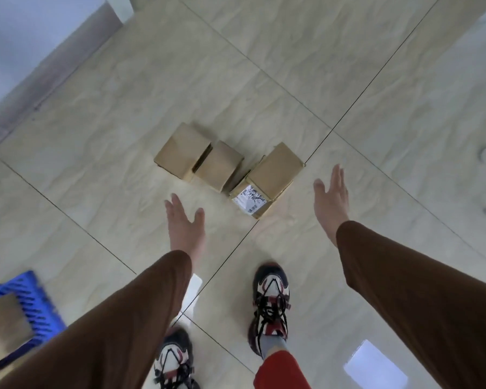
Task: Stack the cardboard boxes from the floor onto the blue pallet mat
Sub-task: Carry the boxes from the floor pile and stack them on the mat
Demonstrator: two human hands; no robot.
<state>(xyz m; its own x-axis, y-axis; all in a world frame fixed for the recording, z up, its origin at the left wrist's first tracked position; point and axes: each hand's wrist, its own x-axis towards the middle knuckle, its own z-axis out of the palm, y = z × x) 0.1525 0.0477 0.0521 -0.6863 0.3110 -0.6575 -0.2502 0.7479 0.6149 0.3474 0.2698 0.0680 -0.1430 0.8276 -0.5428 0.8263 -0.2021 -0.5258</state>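
Soft, even daylight; bright window glare patches on the glossy floor tiles [375, 366], blurred, wide-angle-bent edges.

Single head-worn wide-angle view; looks steeply down and forward from standing height at tiled floor [264, 66]; three cardboard boxes [225, 169] near frame centre, moderately far below lens; wearer's shoes [270, 304] nearer than boxes, at bottom edge; blue pallet mat [28, 301] low-left of boxes, cropped by frame edge.
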